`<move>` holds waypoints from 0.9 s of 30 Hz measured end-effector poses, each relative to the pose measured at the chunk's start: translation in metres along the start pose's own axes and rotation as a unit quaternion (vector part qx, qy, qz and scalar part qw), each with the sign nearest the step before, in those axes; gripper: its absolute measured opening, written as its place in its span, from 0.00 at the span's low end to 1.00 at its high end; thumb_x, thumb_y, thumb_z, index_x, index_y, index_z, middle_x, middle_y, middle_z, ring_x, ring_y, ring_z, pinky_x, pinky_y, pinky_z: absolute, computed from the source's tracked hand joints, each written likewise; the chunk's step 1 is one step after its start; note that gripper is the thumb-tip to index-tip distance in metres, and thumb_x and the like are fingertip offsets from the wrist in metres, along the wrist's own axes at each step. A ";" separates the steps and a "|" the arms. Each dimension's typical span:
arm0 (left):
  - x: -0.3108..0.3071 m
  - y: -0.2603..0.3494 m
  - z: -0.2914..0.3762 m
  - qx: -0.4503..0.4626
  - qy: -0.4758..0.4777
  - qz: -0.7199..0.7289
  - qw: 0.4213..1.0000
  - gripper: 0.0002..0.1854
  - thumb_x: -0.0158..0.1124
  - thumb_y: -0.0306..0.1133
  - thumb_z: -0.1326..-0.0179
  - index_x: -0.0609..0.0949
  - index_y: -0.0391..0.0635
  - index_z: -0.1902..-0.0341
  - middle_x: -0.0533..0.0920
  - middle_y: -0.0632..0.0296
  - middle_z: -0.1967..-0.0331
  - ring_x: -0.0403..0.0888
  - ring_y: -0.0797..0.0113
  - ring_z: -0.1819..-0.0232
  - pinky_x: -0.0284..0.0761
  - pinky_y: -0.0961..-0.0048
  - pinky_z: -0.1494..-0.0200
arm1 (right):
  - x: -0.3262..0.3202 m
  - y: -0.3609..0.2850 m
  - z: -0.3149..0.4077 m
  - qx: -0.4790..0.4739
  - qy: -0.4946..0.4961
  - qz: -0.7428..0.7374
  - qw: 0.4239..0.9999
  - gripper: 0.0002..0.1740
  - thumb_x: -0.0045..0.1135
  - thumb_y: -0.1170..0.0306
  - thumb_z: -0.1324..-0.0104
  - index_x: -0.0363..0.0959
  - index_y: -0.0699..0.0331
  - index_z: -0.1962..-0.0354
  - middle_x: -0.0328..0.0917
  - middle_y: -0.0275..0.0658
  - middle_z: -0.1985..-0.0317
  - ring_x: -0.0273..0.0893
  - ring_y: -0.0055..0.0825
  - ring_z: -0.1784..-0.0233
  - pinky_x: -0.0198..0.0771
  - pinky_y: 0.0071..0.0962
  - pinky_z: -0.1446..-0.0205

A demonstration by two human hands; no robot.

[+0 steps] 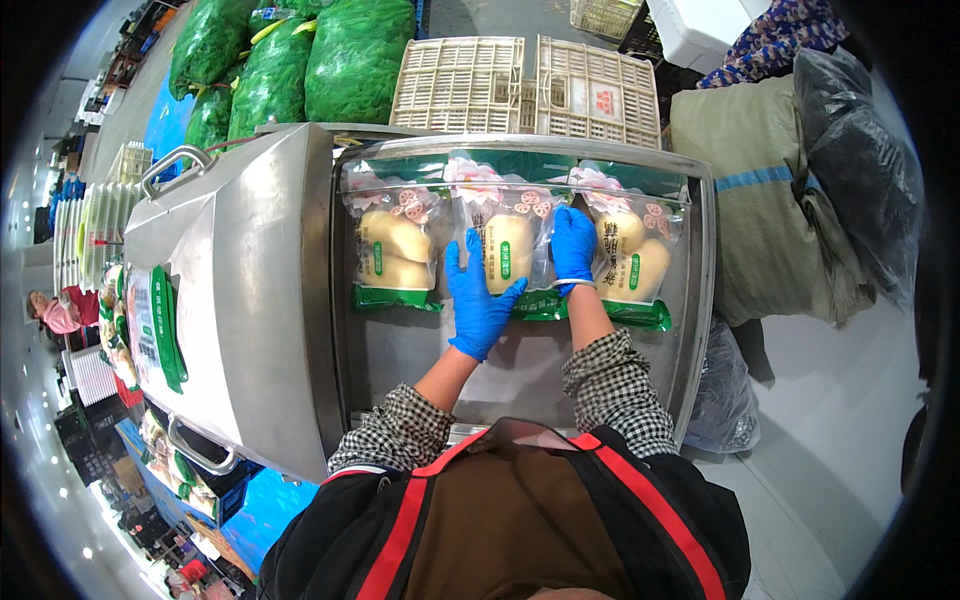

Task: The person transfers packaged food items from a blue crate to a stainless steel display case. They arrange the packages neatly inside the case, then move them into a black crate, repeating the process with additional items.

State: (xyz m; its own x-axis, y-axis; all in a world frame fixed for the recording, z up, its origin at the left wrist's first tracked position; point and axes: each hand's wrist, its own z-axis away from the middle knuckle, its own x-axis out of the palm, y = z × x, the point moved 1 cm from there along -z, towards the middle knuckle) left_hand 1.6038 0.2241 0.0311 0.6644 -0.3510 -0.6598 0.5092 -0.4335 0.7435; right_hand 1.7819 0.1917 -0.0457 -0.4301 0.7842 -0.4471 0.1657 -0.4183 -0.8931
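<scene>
Three clear plastic bags of peeled lotus root with green ends lie side by side in the steel bed of a vacuum packing machine (517,382). My left hand (480,307), in a blue glove, lies with fingers spread on the left edge of the middle bag (510,251). My right hand (574,244), gloved too, has its fingers curled at the gap between the middle bag and the right bag (634,262); a dark edge shows beside it, and whether it grips anything is hidden. The left bag (394,251) is untouched.
The machine's raised steel lid (277,300) with handles stands at left, bags lying on it. Beyond the bed are cream plastic crates (457,82) and green bulging sacks (360,60). A large woven sack (750,202) and black plastic bags (862,172) stand at right. People are far off at left.
</scene>
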 end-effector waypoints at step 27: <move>-0.107 -0.139 -0.012 -0.234 0.062 -0.039 0.969 0.40 0.59 0.57 0.40 0.66 0.40 0.34 0.71 0.40 0.40 0.70 0.45 0.39 0.66 0.59 0.38 | 0.116 -0.087 0.154 -0.117 -0.256 -0.068 0.957 0.53 0.57 0.78 0.46 0.32 0.65 0.29 0.55 0.62 0.38 0.57 0.58 0.35 0.55 0.44 0.32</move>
State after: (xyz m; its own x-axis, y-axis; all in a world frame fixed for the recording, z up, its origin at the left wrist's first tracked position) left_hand 1.4685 0.3319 -0.0004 0.6593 -0.2166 -0.7200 0.7342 -0.0208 0.6786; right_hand 1.5808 0.2481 -0.0125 -0.8305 0.4715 -0.2966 0.2459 -0.1674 -0.9547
